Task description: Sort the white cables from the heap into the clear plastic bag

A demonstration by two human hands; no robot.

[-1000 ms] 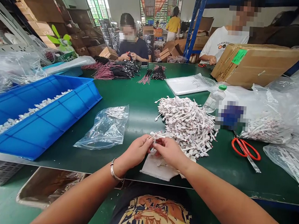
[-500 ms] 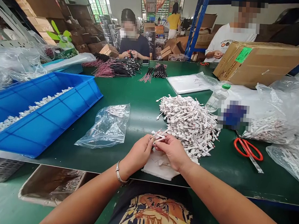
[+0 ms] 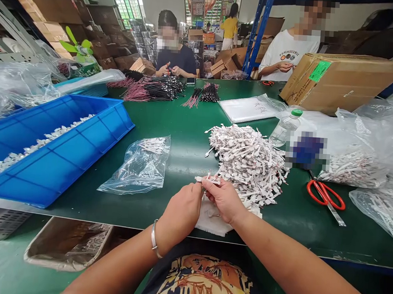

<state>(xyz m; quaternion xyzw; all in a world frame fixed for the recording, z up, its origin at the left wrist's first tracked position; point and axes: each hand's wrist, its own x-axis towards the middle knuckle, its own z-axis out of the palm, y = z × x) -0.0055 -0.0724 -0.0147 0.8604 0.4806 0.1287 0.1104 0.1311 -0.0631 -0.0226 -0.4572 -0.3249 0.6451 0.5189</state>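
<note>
right hand [image 3: 227, 202]: pinching white connectors [image 3: 199, 179] | left hand [image 3: 183, 210]: alongside, grip hidden | connector heap [image 3: 248, 163]: just beyond, on table [image 3: 187, 124]

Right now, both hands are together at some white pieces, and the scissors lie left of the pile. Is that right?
Not quite: in the head view, the scissors lie right of the pile. The left hand and right hand are indeed together at some white pieces.
</note>
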